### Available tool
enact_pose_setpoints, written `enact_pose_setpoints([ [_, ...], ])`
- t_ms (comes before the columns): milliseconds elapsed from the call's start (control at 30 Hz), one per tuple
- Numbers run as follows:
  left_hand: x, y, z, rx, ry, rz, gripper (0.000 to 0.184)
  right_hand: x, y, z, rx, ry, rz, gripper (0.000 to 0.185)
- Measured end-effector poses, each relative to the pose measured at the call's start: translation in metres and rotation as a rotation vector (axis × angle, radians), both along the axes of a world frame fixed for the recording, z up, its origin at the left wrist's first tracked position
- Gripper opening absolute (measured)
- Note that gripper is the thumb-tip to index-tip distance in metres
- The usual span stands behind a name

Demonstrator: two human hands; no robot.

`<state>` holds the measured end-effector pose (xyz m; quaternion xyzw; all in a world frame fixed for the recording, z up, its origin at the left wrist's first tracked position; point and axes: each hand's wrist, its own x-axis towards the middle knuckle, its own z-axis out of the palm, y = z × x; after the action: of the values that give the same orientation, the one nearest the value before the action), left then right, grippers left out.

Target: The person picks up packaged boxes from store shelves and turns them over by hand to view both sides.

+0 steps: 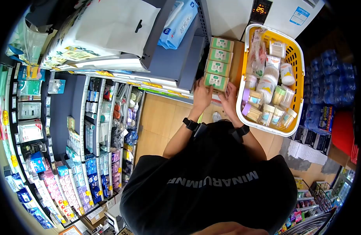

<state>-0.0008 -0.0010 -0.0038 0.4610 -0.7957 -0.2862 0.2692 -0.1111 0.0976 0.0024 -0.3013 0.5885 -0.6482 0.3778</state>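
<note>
A row of several green-and-cream small boxes point(219, 56) with printed labels stands at the end of the shelf. The nearest green box point(216, 81) sits between my two hands. My left hand point(202, 95) has its fingers closed on the left side and near edge of that box. Against its right corner, the fingers of my right hand point(228, 100) are curled, partly hidden by the box. To the right, close to my right hand, is a yellow basket with a white rim point(243, 74). It holds jars of toothpicks point(253, 112), tubs of cotton swabs point(267, 87) and a clear plastic bag.
A grey shelf point(187, 62) with a blue pack of wipes point(179, 25) rises at the left. Stocked racks point(71, 145) line the far left. Shrink-wrapped bottles point(325, 78) stack up right of the basket. A white appliance with a lit display point(260, 9) stands behind.
</note>
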Motion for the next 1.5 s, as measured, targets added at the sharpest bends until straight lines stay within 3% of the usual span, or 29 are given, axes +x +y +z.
enact_pose_setpoints([
  [467, 0.005, 0.004, 0.008, 0.093, 0.020, 0.008, 0.068, 0.001, 0.001, -0.016, -0.020, 0.065, -0.013, 0.073],
  [800, 0.038, 0.029, 0.022, -0.010, 0.039, -0.060, 0.079, 0.016, 0.022, 0.022, 0.039, 0.245, 0.041, 0.071],
  [867, 0.049, 0.034, 0.043, 0.266, 0.048, -0.118, 0.079, 0.025, 0.027, 0.050, 0.042, 0.101, 0.106, 0.068],
  [900, 0.058, 0.036, 0.045, 0.365, 0.084, -0.159, 0.081, 0.029, 0.031, 0.053, 0.022, 0.150, 0.116, 0.065],
  [933, 0.066, 0.037, 0.046, 0.355, 0.091, -0.148, 0.081, 0.034, 0.032, 0.057, 0.014, 0.157, 0.127, 0.065],
  [1067, 0.098, 0.050, 0.059, 0.180, 0.053, -0.195, 0.070, 0.058, 0.038, 0.080, -0.039, 0.065, 0.199, 0.061],
  [1167, 0.130, 0.060, 0.087, 0.326, 0.118, -0.202, 0.067, 0.078, 0.041, 0.086, -0.065, 0.084, 0.221, 0.059],
  [1367, 0.208, 0.088, 0.099, 0.258, 0.229, -0.030, 0.058, 0.139, 0.049, 0.111, -0.118, 0.014, 0.421, 0.057],
  [1433, 0.242, 0.108, 0.132, 0.281, 0.321, 0.024, 0.051, 0.164, 0.055, 0.125, -0.122, -0.001, 0.520, 0.056],
  [1500, 0.275, 0.126, 0.134, 0.257, 0.350, 0.134, 0.050, 0.192, 0.060, 0.144, -0.128, -0.013, 0.617, 0.056],
])
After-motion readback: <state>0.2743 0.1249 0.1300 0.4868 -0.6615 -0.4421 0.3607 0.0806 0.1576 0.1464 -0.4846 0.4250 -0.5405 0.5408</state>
